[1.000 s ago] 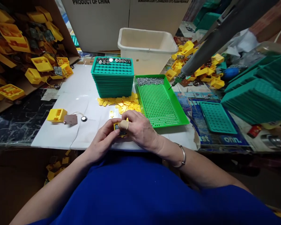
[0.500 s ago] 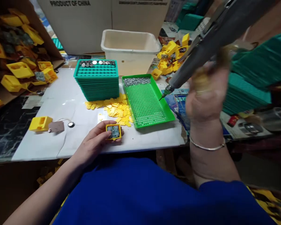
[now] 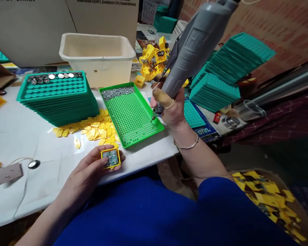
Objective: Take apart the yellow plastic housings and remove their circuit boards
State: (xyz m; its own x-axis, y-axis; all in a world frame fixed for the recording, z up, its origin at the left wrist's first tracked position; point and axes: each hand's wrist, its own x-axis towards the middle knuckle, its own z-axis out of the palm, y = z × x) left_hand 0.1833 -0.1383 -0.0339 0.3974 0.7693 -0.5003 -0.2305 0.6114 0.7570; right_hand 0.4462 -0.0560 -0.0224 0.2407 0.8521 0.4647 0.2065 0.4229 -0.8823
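Note:
My left hand (image 3: pixel 91 164) is closed round a small yellow plastic case (image 3: pixel 117 158) with a circuit board inside it, thumb resting on the board. My right hand (image 3: pixel 173 109) grips a grey electric screwdriver (image 3: pixel 192 51), tilted with its bit down over the near right part of a green screw tray (image 3: pixel 133 112). Whether the bit touches a screw is too small to tell. The tray has rows of holes, and loose screws (image 3: pixel 118 92) are heaped at its far end. Small yellow plastic pieces (image 3: pixel 96 129) lie just left of the tray.
A stack of teal trays (image 3: pixel 59 106) with button cells on top stands at the left. Behind sits a white plastic bin (image 3: pixel 97 68), with yellow housings (image 3: pixel 154 59) beside it. More teal trays (image 3: pixel 215 90) are stacked right. A wired speaker disc (image 3: pixel 34 164) lies at left.
My right hand has brought the screwdriver down and toward the tray. The camera view has turned right. My left hand still holds the yellow case.

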